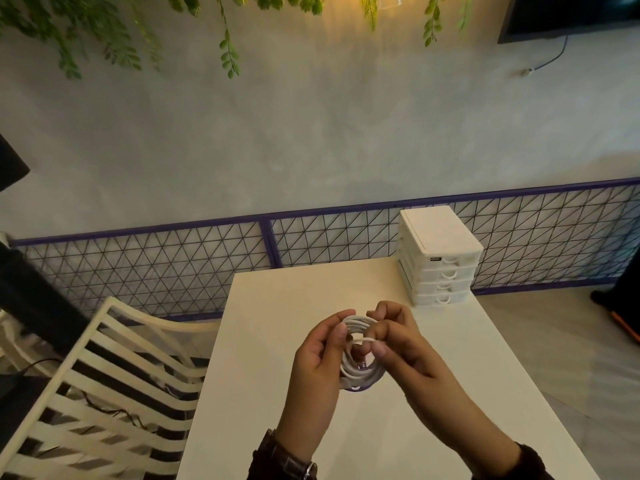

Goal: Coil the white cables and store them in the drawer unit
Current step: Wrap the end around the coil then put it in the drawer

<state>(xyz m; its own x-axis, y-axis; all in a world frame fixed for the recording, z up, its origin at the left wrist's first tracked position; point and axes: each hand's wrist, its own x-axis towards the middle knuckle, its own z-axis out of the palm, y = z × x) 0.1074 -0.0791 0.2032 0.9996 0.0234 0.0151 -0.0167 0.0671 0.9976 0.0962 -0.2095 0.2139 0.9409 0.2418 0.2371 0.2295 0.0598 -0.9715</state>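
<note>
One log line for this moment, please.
step: coiling | left hand: holds white cable coil | right hand: pinches cable end | drawer unit: closed

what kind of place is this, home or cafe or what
Probably a cafe or casual lounge, though it could be a decorated room at home: a white table with a slatted chair beside it, leafy fronds hanging overhead, and a wall-mounted screen.

I see a dark brown sleeve [530,462] behind my right hand [401,344]. Behind my left hand [318,355] are a matching sleeve [261,460] and a watch [294,459] with a brown leather strap and silver buckle.
</note>
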